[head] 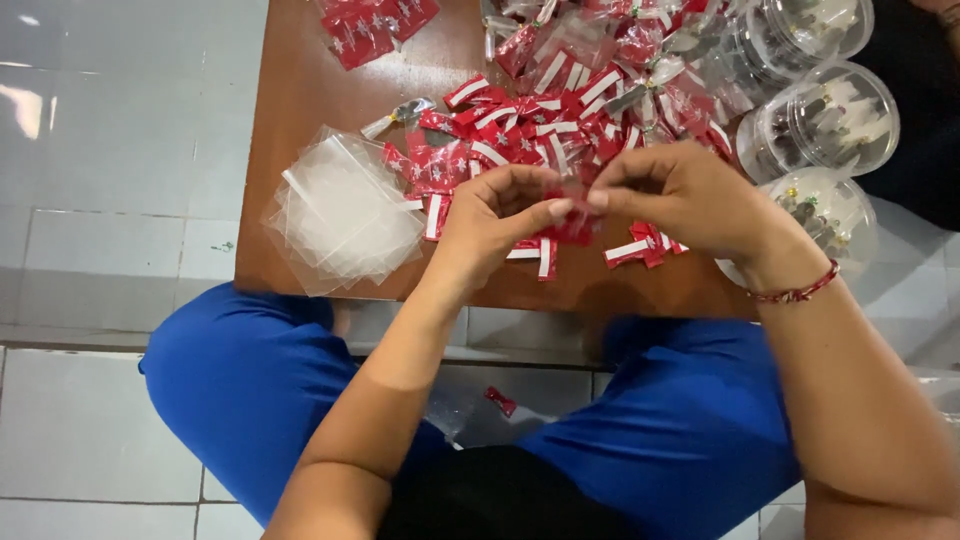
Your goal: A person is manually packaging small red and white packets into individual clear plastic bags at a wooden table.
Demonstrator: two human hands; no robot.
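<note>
A brown surface (300, 90) fills the upper middle of the frame, strewn with a heap of red packets (540, 125). A stack of clear bags (340, 215) lies at centre left, round clear tubs (825, 125) at upper right. At centre, the left hand (490, 215) and right hand (680, 195) together pinch one small red packet (572, 228) between fingertips.

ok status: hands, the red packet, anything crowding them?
Left hand and right hand both pinching one small red packet above the wooden table. Red packet pile just behind, clear sleeves to the left. Nothing blocking.
</note>
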